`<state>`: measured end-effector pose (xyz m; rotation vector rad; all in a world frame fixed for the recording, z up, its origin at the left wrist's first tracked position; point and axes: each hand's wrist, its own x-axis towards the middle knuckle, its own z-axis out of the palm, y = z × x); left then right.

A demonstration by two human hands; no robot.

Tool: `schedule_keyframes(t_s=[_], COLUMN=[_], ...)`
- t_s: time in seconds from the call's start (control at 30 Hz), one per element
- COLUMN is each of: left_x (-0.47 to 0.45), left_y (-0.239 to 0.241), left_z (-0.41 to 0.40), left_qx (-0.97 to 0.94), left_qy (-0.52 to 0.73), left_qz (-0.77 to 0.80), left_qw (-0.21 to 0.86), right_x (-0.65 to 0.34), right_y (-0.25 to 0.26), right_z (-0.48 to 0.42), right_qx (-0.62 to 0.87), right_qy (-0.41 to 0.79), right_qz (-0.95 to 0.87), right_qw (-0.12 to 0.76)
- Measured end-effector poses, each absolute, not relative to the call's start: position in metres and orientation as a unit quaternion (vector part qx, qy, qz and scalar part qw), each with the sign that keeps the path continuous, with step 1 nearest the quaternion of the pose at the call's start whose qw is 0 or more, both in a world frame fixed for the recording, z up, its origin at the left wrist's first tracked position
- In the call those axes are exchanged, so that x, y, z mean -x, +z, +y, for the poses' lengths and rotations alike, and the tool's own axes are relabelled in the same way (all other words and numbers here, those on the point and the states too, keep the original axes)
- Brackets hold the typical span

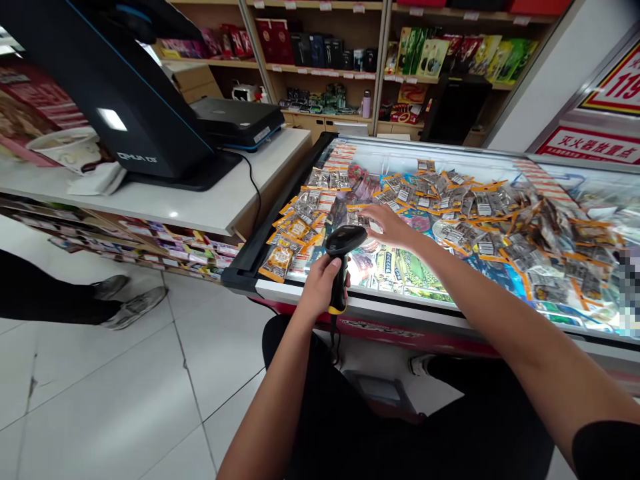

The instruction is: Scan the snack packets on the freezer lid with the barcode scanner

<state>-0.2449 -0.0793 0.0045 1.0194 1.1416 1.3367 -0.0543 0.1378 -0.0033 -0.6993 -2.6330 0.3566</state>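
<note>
My left hand (319, 283) is wrapped round the handle of a black barcode scanner (344, 241) with a yellow base, held just over the near edge of a glass-topped chest freezer (400, 308). My right hand (389, 225) reaches out flat over the glass, fingers stretched, touching a small snack packet (357, 218). Several orange-edged snack packets (493, 217) lie scattered across the freezer lid.
A white counter (210, 200) at the left carries a black checkout terminal (125, 100) and a black device (237, 122). Another person's legs and grey shoes (131, 301) stand on the tiled floor at the left. Stocked shelves (350, 60) line the back wall.
</note>
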Motion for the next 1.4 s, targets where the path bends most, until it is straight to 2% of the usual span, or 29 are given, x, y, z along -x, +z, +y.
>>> schedule_keyframes(t_s=[0.27, 0.43, 0.6, 0.87, 1.0, 1.17, 1.23, 1.4], left_x=[0.243, 0.242, 0.252, 0.270, 0.266, 0.267, 0.269, 0.272], left_y=[0.009, 0.009, 0.006, 0.006, 0.003, -0.003, -0.004, -0.004], left_z=[-0.077, -0.073, -0.068, -0.055, -0.059, -0.067, -0.069, -0.069], left_qx=[-0.434, -0.438, -0.392, -0.279, -0.287, -0.361, -0.382, -0.401], left_qy=[0.512, 0.512, 0.594, 0.714, 0.721, 0.680, 0.665, 0.650], left_qz=[0.509, 0.493, 0.488, 0.457, 0.452, 0.484, 0.490, 0.498], left_qw=[0.539, 0.550, 0.505, 0.451, 0.441, 0.416, 0.414, 0.410], right_x=[0.058, 0.057, 0.061, 0.065, 0.105, 0.163, 0.174, 0.168], right_y=[-0.009, -0.008, -0.010, 0.021, 0.033, 0.017, 0.010, 0.010], right_z=[0.135, 0.135, 0.134, 0.150, 0.179, 0.219, 0.224, 0.194], right_qx=[0.264, 0.273, 0.294, 0.488, 0.440, 0.365, 0.369, 0.347], right_qy=[0.131, 0.108, 0.027, -0.107, -0.066, 0.031, 0.029, -0.040], right_qz=[-0.929, -0.933, -0.936, -0.841, -0.865, -0.923, -0.923, -0.926], right_qw=[0.224, 0.209, 0.194, 0.206, 0.233, 0.118, 0.102, 0.143])
